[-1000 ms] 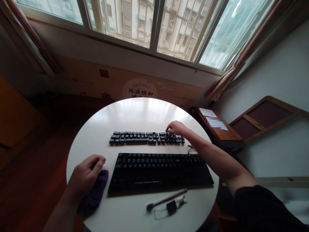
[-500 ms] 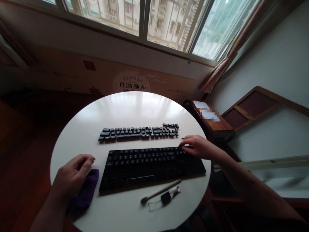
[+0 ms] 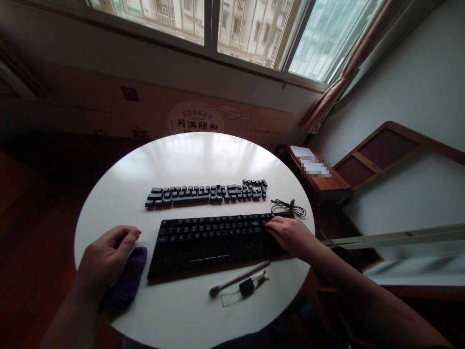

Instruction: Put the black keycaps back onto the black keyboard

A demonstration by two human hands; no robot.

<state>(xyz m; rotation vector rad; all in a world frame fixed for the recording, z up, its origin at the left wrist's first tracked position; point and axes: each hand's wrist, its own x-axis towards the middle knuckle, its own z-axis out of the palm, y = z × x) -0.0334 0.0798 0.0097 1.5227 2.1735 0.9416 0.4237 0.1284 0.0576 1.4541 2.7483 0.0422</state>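
A black keyboard (image 3: 218, 245) lies across the white round table (image 3: 170, 320). Its upper rows carry keycaps, while the lower part is bare of them. My right hand (image 3: 286, 233) reaches over its upper right part, fingers bent together and touching the keys there. Whatever these fingertips pinch, if anything, is hidden. My left hand (image 3: 109, 254) rests closed at the table's left side, partly on a purple cloth (image 3: 131, 276). The inside of that hand does not show. Removed black keycaps (image 3: 192, 194) stand in rows behind the keyboard.
In front of the keyboard lie a small brush (image 3: 236, 279) and a wire keycap puller (image 3: 247, 288). A bundled black cable (image 3: 290, 207) sits behind the keyboard's right end. Beyond the table, a wooden stool (image 3: 327, 182) bears papers.
My right hand has shifted slightly left and down over the keyboard, uncovering the bundled cable. The view has tilted a little. My left hand keeps its closed pose by the cloth.
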